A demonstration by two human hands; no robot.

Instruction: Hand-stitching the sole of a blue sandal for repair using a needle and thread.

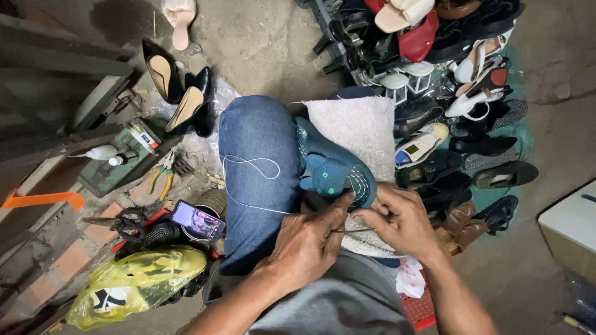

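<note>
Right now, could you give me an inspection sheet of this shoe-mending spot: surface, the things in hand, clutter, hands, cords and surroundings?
Surface: white cushion on the lap, over blue jeans.
Job's things: teal slipper with an animal face lies on the cushion; white thread loops over the jeans.
Clutter: pliers, phone, scissors, yellow bag, glue bottles.
Hands: left hand and right hand meet at the slipper's edge, pinching a thin needle.
Cables: nothing seen.
Surroundings: concrete floor, shoe pile at right, black heels at left.
</note>
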